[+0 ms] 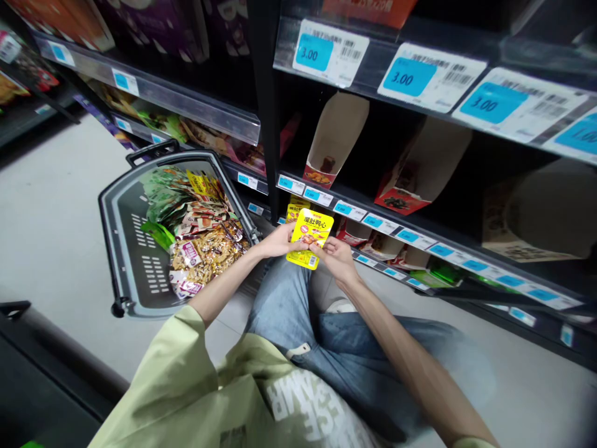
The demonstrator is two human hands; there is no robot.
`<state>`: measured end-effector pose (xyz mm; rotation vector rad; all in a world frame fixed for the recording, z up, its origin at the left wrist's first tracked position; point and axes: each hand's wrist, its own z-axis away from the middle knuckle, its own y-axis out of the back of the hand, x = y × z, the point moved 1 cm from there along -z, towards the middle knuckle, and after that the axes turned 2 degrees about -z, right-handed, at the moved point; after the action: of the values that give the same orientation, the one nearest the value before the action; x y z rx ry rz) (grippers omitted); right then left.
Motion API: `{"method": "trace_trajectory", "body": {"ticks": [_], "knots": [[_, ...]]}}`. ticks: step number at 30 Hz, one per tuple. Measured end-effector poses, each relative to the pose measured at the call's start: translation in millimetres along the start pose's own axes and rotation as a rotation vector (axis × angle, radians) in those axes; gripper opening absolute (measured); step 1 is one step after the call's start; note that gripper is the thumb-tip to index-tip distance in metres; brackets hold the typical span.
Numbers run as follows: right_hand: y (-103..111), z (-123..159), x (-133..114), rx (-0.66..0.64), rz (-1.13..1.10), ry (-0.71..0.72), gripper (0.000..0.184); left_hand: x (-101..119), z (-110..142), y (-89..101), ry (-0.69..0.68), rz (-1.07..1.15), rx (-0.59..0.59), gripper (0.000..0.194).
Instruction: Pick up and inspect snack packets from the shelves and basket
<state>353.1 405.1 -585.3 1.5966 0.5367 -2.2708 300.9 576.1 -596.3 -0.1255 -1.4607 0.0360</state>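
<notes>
A yellow snack packet (313, 233) with dark lettering and a food picture is held upright between my two hands, above my knees. My left hand (278, 241) grips its left edge, fingers partly behind it. My right hand (336, 255) pinches the lower right side with the thumb on the front. More yellow packets (297, 207) show just behind, by the lower shelf; how many is hidden. To my left stands a grey shopping basket (119, 249) with many packaged snacks (205, 242) in it.
Black shelving (268, 74) with blue-and-white price tags (332, 53) rises ahead. Open red-and-white boxes (405, 196) sit on the middle shelf, more packets on the lower one. Purple boxes (153, 25) are at upper left. A dark object (41, 373) is at lower left on the pale floor (56, 205).
</notes>
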Motion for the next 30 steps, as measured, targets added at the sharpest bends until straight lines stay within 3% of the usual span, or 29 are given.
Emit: {"method": "trace_trajectory", "body": {"ticks": [18, 30], "knots": [[0.9, -0.8, -2.9, 0.045, -0.019, -0.060, 0.043, -1.2, 0.6, -1.2, -0.024, -0.098, 0.030, 0.057], [3.0, -6.1, -3.9, 0.120, 0.040, -0.046, 0.041, 0.3, -0.4, 4.6, -0.066, -0.457, 0.204, 0.048]]}}
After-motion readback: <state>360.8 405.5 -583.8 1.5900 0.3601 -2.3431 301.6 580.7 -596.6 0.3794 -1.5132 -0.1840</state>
